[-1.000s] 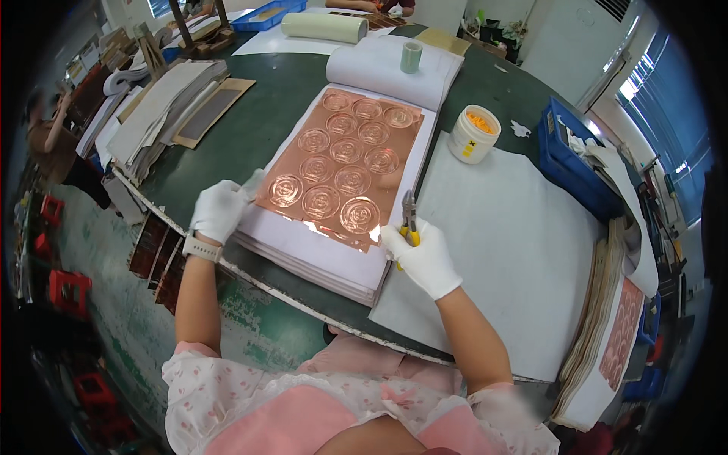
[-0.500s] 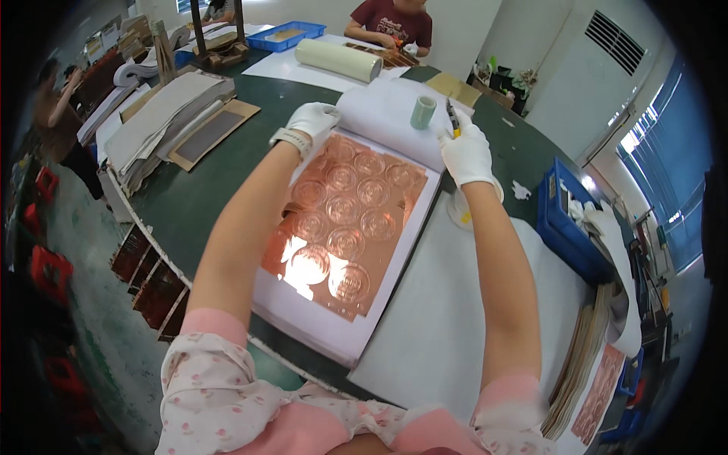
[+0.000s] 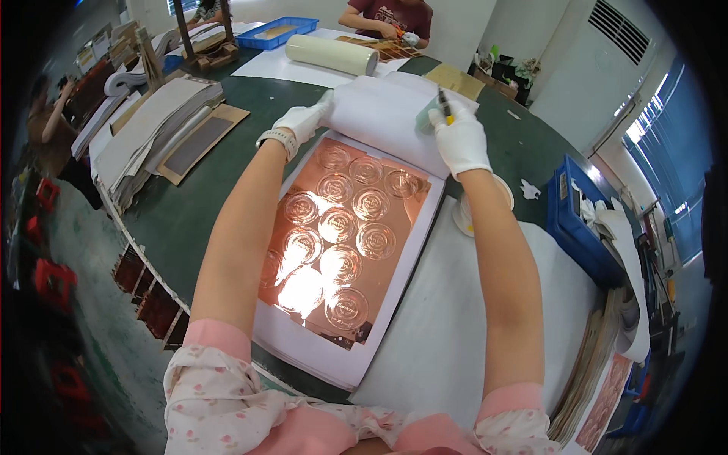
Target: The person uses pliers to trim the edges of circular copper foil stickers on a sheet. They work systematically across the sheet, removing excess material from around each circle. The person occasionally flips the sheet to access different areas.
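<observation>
A shiny copper-coloured sheet (image 3: 356, 235) embossed with several round medallions lies on a stack of white paper (image 3: 371, 334) in front of me. Past its far edge, a white sheet (image 3: 379, 114) is folded back in a loose curve. My left hand (image 3: 302, 121), in a white glove, closes on that sheet's left edge. The gloved right hand (image 3: 462, 144) grips a slim black-and-yellow hand tool (image 3: 446, 108) near the sheet's right side; the tool's exact kind is unclear. Beside those fingers is a pale green cylinder (image 3: 427, 120), partly hidden by them.
A roll of tape (image 3: 459, 220) lies under my right forearm. To the right stands a blue bin (image 3: 569, 220); at left are stacked papers (image 3: 167, 121). Across the green table (image 3: 265, 98), a pale roll (image 3: 334, 54) lies before another person (image 3: 390, 19).
My left hand has moved slightly left along the folded sheet. My right hand has moved in against the green cylinder, now partly covered. Bright reflections have spread over the copper sheet.
</observation>
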{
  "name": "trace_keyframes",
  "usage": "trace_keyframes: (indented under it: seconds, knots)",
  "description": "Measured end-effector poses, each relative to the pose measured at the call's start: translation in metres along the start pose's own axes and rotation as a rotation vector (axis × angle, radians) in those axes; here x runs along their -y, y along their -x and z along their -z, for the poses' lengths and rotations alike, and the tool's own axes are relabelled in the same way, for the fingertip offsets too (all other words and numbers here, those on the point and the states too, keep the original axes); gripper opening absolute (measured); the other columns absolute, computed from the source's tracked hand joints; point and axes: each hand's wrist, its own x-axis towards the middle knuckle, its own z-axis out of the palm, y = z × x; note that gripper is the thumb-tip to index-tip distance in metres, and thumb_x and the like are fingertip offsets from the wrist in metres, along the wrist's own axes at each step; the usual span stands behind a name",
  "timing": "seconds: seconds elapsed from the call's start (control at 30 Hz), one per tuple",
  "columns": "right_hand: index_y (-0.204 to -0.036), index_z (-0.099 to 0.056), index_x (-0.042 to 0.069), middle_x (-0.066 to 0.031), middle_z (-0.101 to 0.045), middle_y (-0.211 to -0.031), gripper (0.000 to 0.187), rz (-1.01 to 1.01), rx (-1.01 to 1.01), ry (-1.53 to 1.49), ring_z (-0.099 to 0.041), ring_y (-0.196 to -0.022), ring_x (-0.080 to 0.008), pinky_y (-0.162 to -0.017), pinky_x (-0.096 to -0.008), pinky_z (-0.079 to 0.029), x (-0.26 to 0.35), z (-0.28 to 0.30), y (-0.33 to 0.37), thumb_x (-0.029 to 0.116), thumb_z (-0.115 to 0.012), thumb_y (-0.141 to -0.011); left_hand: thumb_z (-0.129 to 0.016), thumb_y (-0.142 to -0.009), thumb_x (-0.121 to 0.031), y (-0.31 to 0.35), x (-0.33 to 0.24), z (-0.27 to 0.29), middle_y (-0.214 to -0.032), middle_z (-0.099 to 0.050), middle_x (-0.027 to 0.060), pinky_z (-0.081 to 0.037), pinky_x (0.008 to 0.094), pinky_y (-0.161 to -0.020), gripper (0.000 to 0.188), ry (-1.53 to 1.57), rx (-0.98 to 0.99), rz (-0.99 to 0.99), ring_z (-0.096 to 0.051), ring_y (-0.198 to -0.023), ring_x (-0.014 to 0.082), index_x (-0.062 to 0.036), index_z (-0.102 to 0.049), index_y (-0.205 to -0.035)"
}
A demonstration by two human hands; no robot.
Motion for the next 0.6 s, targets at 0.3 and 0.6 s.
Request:
trace_keyframes:
  seconds: [0.3,0.6]
  knots:
    - [-0.098,-0.059,0.002,-0.0121,-0.063,-0.079,0.030,-0.004,-0.279,-0.276,-0.059,-0.069,-0.0195,-0.064,-0.0305,-0.045,-0.051,0.086,0.053,0.027,-0.061,-0.082,-0.043,-0.084,-0.055,0.038,-0.003,0.020,-0.100,-0.055,0.0157,-0.043,0.0298,-0.080,0.059,0.051,0.025,-0.593,-0.051,-0.088,0.0205,-0.0109,-0.049,-0.123]
    - [-0.098,-0.060,0.005,-0.0168,-0.063,-0.089,0.029,0.045,-0.219,-0.091,-0.060,-0.084,-0.0316,-0.074,-0.0365,-0.046,-0.051,0.065,0.069,0.029,-0.059,-0.082,-0.067,-0.076,-0.012,0.177,0.049,0.070,-0.098,-0.062,0.0043,-0.047,0.0241,-0.077,0.032,0.083,0.253,-0.644,-0.056,-0.089,0.0095,-0.0001,-0.058,-0.105]
